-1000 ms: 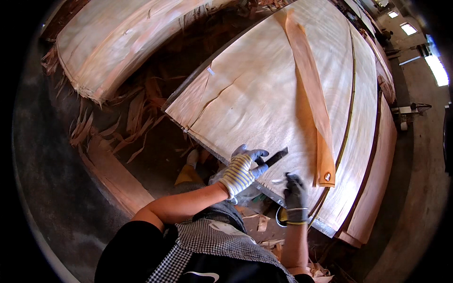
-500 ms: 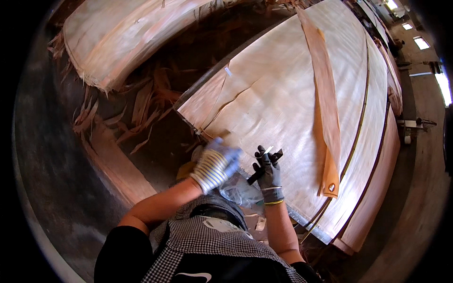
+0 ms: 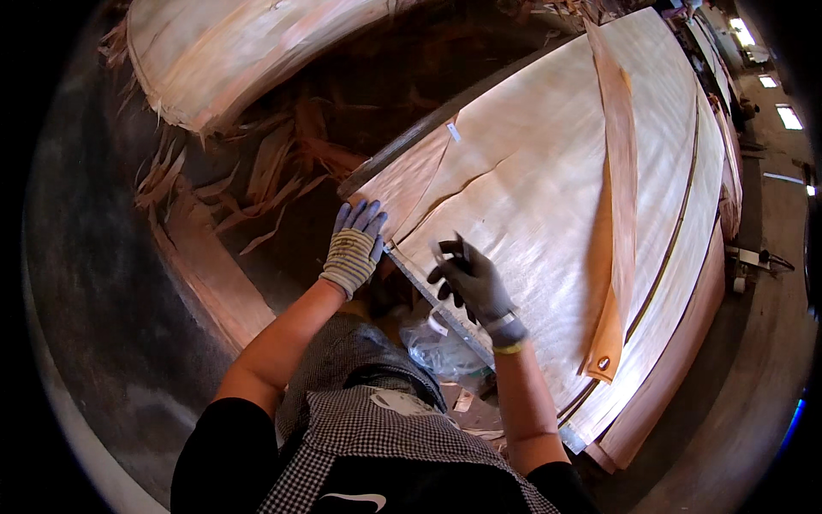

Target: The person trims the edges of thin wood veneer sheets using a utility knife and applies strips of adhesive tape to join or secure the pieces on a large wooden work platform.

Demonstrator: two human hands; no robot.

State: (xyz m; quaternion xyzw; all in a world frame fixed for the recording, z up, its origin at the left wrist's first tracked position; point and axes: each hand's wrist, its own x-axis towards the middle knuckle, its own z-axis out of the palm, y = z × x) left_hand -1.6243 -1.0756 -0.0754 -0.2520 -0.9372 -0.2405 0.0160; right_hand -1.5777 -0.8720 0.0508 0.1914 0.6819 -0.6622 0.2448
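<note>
A wide stack of pale wood veneer sheets (image 3: 531,197) spreads out in front of me, its top sheet split by a dark crack (image 3: 458,195). My left hand (image 3: 355,244), in a striped glove with blue fingers, lies with fingers spread on the sheet's near left corner. Over the near edge hovers my right hand (image 3: 475,283) in a dark grey glove. Its fingers are curled around something thin, blurred and partly hidden. A small white tape piece (image 3: 453,132) sticks to the sheet near its left edge. Along the near edge runs a narrow metallic-looking strip (image 3: 445,307).
A long veneer strip (image 3: 621,154) lies across the stack, with an orange end piece (image 3: 604,347). Crumpled clear plastic (image 3: 441,349) hangs below the near edge. Torn veneer scraps (image 3: 278,167) litter the floor at left, beside another veneer pile (image 3: 248,51).
My left hand has moved left and away from me, coming to rest flat on the corner. The right hand has turned and its fingers have curled inward. The whole view has shifted slightly.
</note>
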